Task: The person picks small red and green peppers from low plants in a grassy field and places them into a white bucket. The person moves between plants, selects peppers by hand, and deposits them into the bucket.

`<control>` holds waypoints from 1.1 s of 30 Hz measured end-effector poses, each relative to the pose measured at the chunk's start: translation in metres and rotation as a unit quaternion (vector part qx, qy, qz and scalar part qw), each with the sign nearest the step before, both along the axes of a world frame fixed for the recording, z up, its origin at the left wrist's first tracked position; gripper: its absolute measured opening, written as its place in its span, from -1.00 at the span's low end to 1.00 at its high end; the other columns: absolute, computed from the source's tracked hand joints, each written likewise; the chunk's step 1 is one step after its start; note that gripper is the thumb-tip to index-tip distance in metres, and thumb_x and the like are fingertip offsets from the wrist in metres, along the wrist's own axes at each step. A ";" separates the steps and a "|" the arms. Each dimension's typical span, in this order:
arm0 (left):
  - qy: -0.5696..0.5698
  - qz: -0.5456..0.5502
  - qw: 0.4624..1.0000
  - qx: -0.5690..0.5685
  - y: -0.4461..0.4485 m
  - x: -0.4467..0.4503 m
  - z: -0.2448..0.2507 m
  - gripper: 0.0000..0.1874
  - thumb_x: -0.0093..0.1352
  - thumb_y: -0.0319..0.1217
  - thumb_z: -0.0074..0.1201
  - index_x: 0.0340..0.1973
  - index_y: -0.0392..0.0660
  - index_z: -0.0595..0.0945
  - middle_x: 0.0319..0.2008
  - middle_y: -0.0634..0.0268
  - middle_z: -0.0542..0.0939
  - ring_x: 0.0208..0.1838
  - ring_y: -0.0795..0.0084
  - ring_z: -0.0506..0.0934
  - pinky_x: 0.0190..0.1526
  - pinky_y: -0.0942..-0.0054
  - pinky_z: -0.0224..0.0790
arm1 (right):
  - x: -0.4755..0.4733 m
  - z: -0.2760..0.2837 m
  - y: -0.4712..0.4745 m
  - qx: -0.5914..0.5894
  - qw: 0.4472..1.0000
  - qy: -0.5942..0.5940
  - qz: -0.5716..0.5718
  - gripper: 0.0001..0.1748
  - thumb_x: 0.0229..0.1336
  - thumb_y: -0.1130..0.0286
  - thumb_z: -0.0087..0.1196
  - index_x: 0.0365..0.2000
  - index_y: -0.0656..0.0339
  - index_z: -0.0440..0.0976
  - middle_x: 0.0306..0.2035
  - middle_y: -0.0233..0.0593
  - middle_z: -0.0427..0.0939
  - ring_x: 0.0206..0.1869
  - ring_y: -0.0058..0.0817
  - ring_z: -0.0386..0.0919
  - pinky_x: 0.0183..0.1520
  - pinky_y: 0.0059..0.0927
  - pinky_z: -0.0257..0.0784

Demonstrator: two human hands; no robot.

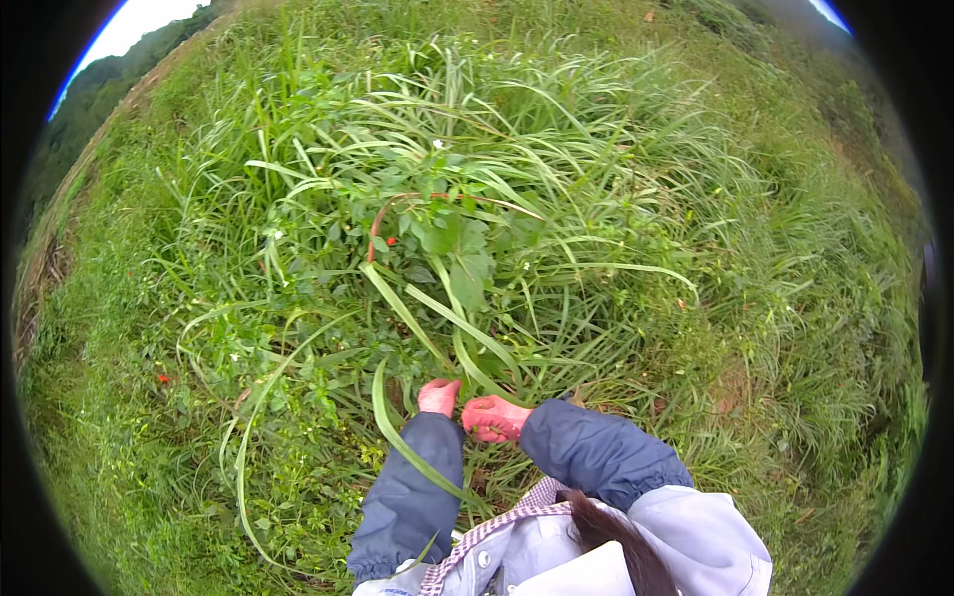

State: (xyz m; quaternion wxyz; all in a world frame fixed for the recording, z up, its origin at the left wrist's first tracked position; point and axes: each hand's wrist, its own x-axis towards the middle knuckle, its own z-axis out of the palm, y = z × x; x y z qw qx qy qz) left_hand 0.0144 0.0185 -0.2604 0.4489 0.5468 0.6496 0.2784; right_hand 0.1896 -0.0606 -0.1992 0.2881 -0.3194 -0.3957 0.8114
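Observation:
My left hand [440, 396], in a pink glove, reaches down among long grass blades. Its fingers are partly hidden, and what they hold is unclear. Close beside it on the right, my right hand [496, 419], also gloved in pink, is curled into a fist with bits of green leaf showing between the fingers. Broad strap-like grass blades [473, 331] arch up and away just beyond both hands. Another long blade [408, 445] bends across my left sleeve [417, 484]. A large lobed leaf [469, 272] stands ahead of the hands.
A dense clump of long grass [514, 134] spreads ahead, its blades leaning right. Low leafy weeds [291, 372] with small white flowers grow at the left. A reddish-brown bent blade [380, 216] arches over the weeds. Small red spots [163, 379] dot the greenery. Wooded hills [112, 89] rise far off.

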 end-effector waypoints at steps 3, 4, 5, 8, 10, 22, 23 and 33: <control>-0.068 0.012 0.996 -0.048 -0.005 -0.007 0.019 -0.75 0.25 -0.28 0.07 -0.28 -0.19 0.60 -0.63 0.39 0.44 -0.74 0.61 0.24 -0.68 0.57 0.08 | 0.002 -0.001 -0.016 -0.074 0.990 0.121 -0.011 -0.66 0.21 0.06 -0.06 -0.37 0.15 0.34 -0.59 -0.40 0.32 -0.66 -0.73 0.16 -0.70 -0.72 -0.01; -0.103 0.029 0.992 -0.066 -0.010 -0.007 0.030 -0.72 0.26 -0.27 0.07 -0.23 -0.20 0.60 -0.59 0.39 0.47 -0.71 0.66 0.25 -0.66 0.60 0.08 | 0.004 -0.003 -0.023 -0.118 0.980 0.159 -0.027 -0.66 0.23 0.05 -0.08 -0.34 0.14 0.33 -0.54 -0.37 0.33 -0.64 -0.72 0.16 -0.70 -0.74 0.00; -0.072 -0.010 0.997 -0.033 -0.015 -0.007 0.043 -0.70 0.26 -0.26 0.07 -0.21 -0.22 0.60 -0.54 0.33 0.52 -0.62 0.58 0.34 -0.57 0.55 0.17 | 0.007 -0.006 -0.030 -0.154 0.973 0.165 -0.050 -0.67 0.25 0.07 -0.10 -0.33 0.14 0.32 -0.51 -0.36 0.33 -0.63 -0.72 0.16 -0.70 -0.75 0.00; -0.006 -0.110 0.994 0.020 -0.035 -0.007 0.088 -0.66 0.25 -0.27 0.07 -0.18 -0.26 0.59 -0.38 0.16 0.62 -0.35 0.41 0.56 -0.28 0.46 0.39 | 0.026 -0.013 -0.052 -0.167 0.973 0.146 -0.065 -0.73 0.27 0.13 -0.11 -0.28 0.13 0.28 -0.43 -0.39 0.32 -0.60 -0.72 0.16 -0.72 -0.78 0.00; 0.022 -0.167 0.986 0.015 -0.049 -0.002 0.115 -0.67 0.24 -0.26 0.06 -0.18 -0.22 0.59 -0.34 0.14 0.62 -0.28 0.31 0.58 -0.19 0.42 0.40 | 0.040 -0.011 -0.065 -0.235 0.950 0.172 -0.110 -0.76 0.27 0.17 -0.09 -0.28 0.13 0.28 -0.47 -0.44 0.28 -0.60 -0.73 0.15 -0.73 -0.78 -0.02; 0.071 -0.417 0.866 0.265 -0.114 0.020 0.182 -0.77 0.25 -0.29 -0.01 -0.23 -0.07 0.59 -0.31 0.21 0.55 -0.17 0.17 0.53 -0.17 0.27 0.41 | 0.050 0.081 -0.082 -0.074 0.994 0.059 -0.052 -0.66 0.17 0.11 0.05 -0.31 0.21 0.37 -0.57 -0.43 0.32 -0.66 -0.68 0.17 -0.69 -0.68 0.00; 0.094 -0.412 0.866 0.269 -0.120 0.018 0.178 -0.79 0.24 -0.29 -0.01 -0.26 -0.06 0.59 -0.32 0.22 0.55 -0.18 0.18 0.54 -0.19 0.27 0.42 | 0.048 0.083 -0.085 -0.074 0.995 0.033 -0.049 -0.66 0.17 0.10 0.04 -0.32 0.21 0.37 -0.57 -0.43 0.32 -0.65 -0.68 0.17 -0.68 -0.68 0.00; 0.136 -0.291 0.889 0.326 -0.170 -0.009 0.125 -0.83 0.15 -0.32 -0.01 -0.58 -0.12 0.40 -0.63 0.19 0.39 -0.42 0.13 0.49 -0.34 0.23 0.38 | 0.011 0.089 -0.099 -0.059 0.987 -0.132 0.073 -0.72 0.21 0.18 0.00 -0.43 0.20 0.37 -0.64 -0.44 0.31 -0.74 -0.71 0.12 -0.71 -0.66 -0.03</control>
